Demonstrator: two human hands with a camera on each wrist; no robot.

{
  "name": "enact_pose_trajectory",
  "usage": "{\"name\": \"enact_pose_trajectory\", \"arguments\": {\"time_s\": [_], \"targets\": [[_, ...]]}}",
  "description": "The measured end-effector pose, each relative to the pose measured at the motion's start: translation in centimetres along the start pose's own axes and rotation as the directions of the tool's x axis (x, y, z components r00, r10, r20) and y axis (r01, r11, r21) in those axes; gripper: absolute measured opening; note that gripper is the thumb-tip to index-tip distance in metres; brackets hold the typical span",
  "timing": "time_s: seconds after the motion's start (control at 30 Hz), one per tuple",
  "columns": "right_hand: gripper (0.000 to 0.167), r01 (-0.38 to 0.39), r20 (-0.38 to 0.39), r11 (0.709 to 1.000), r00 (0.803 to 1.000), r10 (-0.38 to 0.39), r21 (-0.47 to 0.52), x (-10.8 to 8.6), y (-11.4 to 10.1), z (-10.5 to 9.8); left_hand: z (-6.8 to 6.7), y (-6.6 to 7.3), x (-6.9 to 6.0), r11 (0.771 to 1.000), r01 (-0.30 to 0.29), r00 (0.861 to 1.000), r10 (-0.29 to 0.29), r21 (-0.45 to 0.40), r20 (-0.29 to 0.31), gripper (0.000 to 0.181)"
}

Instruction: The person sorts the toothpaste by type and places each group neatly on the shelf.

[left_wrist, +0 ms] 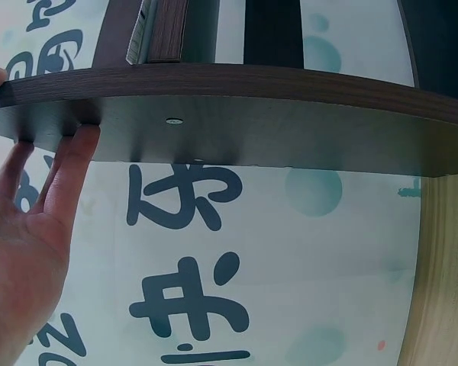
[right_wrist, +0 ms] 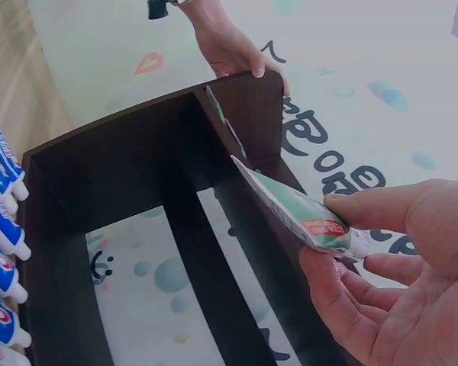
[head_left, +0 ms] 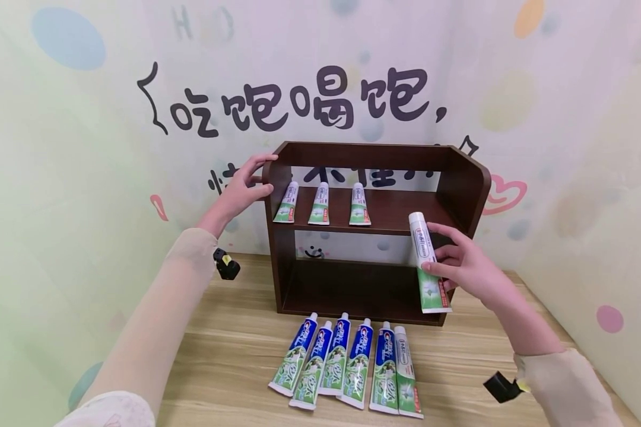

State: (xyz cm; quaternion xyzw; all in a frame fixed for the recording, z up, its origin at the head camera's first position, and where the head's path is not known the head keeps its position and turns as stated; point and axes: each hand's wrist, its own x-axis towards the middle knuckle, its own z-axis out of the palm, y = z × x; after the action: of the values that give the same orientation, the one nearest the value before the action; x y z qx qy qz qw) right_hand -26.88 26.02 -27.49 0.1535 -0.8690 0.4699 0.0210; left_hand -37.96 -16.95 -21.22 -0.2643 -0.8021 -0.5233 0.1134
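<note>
A white-and-green toothpaste tube (head_left: 431,284) is pinched between the thumb and fingers of my right hand (head_left: 467,264), cap up, in front of the right side of a dark brown two-tier shelf (head_left: 400,209). In the right wrist view, the same tube (right_wrist: 294,206) shows its flat end pointing toward the shelf. My left hand (head_left: 243,187) holds the upper left side panel of the shelf; the left wrist view has its fingers (left_wrist: 72,171) against the panel's outer face. Three white-and-green tubes (head_left: 319,204) lean in a spaced row on the upper tier.
Several blue-and-green toothpaste tubes (head_left: 358,365) lie on the wooden table (head_left: 229,362) before the shelf, caps toward it. One more white-and-green tube (head_left: 408,373) lies at their right end. A printed wall curtain (head_left: 320,53) hangs behind.
</note>
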Motion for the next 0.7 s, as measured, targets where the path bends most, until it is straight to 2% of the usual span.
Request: {"name": "enact_pose_trajectory", "arguments": {"time_s": [0.7], "targets": [[0.080,-0.024,-0.068,0.999,0.997,0.021,-0.043,4.1,-2.9,-2.5,-0.1,-0.1,0.0,1.000,-0.008,1.000,0.008,-0.021,0.001,0.059]]}}
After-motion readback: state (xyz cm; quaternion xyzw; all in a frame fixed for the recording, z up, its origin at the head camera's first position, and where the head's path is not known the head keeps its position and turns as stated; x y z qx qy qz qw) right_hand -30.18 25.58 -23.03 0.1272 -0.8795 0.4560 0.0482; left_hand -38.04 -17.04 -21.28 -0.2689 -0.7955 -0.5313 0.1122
